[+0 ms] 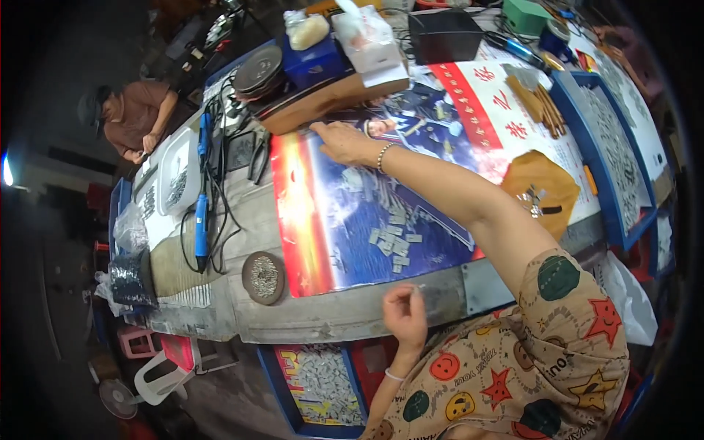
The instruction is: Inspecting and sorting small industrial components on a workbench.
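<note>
My right hand [348, 144] reaches across the table to the front of a long brown cardboard box [337, 101]. Its fingers are bent close together at the far edge of a glossy blue and red poster [315, 242]; anything between the fingertips is hidden. My left hand [405, 317] hovers by the table's near edge, thumb and finger pinched around something small and pale that I cannot make out. Small grey metal pieces [392, 238] lie loosely grouped on the poster. Left of them sits a round brown dish [263, 278] of tiny metal parts.
Blue corded electric tools [201, 231] and pliers [259, 155] lie at the left beside a clear plastic tub [180, 172]. At the right are an orange-brown cloth [543, 187] and a blue tray [609, 147] of small parts. Another tray [323, 385] stands below the near edge. A person [139, 117] works across the table.
</note>
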{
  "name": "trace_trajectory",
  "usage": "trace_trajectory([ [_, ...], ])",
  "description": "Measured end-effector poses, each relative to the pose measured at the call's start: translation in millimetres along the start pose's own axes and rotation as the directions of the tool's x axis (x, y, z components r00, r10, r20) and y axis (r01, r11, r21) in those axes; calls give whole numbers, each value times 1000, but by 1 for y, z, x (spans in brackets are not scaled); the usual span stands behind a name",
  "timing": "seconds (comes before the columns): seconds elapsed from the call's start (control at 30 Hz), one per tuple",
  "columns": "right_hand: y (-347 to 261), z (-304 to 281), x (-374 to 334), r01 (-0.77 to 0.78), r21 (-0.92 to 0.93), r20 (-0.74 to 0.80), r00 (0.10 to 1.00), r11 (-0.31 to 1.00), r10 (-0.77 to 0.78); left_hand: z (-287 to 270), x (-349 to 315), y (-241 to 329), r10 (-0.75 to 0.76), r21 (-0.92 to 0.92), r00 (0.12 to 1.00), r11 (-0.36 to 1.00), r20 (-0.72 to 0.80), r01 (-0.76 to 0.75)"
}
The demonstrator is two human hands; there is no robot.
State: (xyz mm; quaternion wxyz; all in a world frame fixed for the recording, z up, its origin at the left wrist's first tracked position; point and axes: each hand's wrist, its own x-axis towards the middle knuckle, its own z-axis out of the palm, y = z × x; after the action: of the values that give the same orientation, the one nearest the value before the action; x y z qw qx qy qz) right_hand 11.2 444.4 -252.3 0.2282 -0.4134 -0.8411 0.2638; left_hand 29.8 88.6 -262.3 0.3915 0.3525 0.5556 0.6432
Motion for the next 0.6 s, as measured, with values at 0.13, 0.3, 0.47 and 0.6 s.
trace_trajectory([
  [0.13, -4, 8, 14, -12, -68, 21, 1000, 998, 13, -1, 1, 2, -49, -55, 997, 997, 57, 52],
  [0.3, 1, 17, 20, -2, -103, 40, 999, 995, 6, -3, 3, 1, -59, -93, 995, 993, 76, 66],
  [0.47, 3, 20, 17, 63, -69, -88, 994, 996, -69, -5, 4, 3, -36, -81, 996, 996, 76, 43],
  [0.6, 0, 6, 4, -20, -32, -20, 1000, 999, 19, -6, 2, 3, -52, -57, 996, 997, 73, 56],
])
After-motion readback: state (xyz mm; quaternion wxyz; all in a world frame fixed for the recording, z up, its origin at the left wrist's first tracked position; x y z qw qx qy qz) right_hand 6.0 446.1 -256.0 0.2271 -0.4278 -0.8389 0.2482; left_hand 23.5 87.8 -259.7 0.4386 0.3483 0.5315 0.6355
